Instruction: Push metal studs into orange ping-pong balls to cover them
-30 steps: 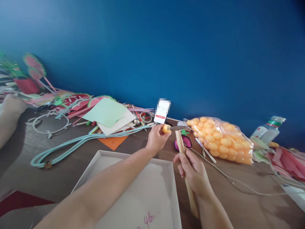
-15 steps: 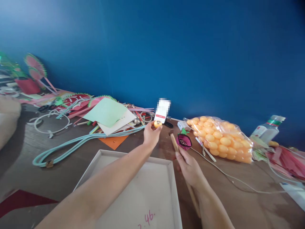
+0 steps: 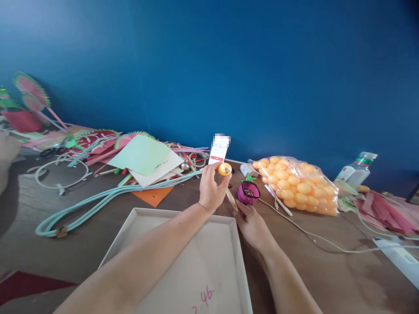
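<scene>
My left hand [image 3: 212, 188] is raised over the table and pinches a small orange ball [image 3: 224, 169] between thumb and fingertips. My right hand [image 3: 251, 224] rests low on the table beside the tray's far right corner, its fingers closed round a wooden stick [image 3: 232, 201] that lies nearly flat and points away from me. Just beyond the stick's tip stands a small magenta cup [image 3: 248, 193] with a green leaf on it. A clear bag of orange balls [image 3: 296, 184] lies to the right of the cup.
A shallow white tray [image 3: 225, 226] sits in front of me with pink writing inside. Teal tubing [image 3: 98, 200], paper sheets [image 3: 147, 158], hoops and paper fans clutter the left. A white cable [image 3: 327, 245], a plastic bottle [image 3: 356, 171] and red paper lie to the right. A blue wall stands behind.
My right hand has lowered the stick from upright to nearly flat on the table. The blade that touched the ball is gone from view. My left hand keeps the ball raised.
</scene>
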Demonstrator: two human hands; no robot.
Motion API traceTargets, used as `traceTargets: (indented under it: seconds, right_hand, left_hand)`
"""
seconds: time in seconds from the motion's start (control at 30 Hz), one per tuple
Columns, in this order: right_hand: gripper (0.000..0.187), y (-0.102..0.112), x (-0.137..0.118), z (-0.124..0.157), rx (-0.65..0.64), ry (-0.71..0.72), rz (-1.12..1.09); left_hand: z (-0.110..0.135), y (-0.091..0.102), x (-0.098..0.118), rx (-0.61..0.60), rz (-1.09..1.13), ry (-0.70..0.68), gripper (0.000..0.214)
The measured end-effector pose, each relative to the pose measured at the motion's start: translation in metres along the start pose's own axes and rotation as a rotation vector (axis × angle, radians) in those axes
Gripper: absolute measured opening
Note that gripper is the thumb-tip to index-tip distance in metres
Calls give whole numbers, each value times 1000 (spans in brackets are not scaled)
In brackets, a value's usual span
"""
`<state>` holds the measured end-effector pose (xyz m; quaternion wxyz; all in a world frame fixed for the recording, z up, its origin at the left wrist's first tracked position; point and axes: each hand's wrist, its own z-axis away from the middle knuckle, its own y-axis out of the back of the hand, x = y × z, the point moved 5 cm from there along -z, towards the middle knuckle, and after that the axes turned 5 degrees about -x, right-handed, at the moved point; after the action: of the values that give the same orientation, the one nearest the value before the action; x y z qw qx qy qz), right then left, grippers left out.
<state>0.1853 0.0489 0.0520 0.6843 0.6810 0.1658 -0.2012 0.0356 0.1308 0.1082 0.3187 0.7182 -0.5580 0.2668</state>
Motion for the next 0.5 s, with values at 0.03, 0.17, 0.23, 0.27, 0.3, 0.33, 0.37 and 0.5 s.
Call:
traceTargets:
  seconds: [0.03,0.17,0.23,0.27,0.3,0.33,0.37,0.5]
  right_hand:
    - [45,-1,2,-1,2,8,-4]
    - [44,-4,6,-1,8,38,-18]
    - [42,-3,4,0,5,30,-3]
    - [41,-1,2,1,3,20,12]
    - [39,1,0,2,0,9,31]
    - [38,3,-3,3,-4,-5,55]
    - [37,6,-6,5,-7,-19,84]
    - [31,27,-18,9,34,-55,192]
  left_hand:
    - [1,-1,3,-20,-6,-16,32]
    - [3,-5,3,-66,-21,-11,31]
    - [3,-7,1,-86,-21,-1,31]
    - [3,-8,0,-99,-16,-1,32]
    - [3,-9,0,-112,-8,-3,32]
    - [3,-11,-1,-125,1,-6,33]
    - [3,-12,-2,-139,9,-8,33]
    - [4,-16,-6,-170,22,14,36]
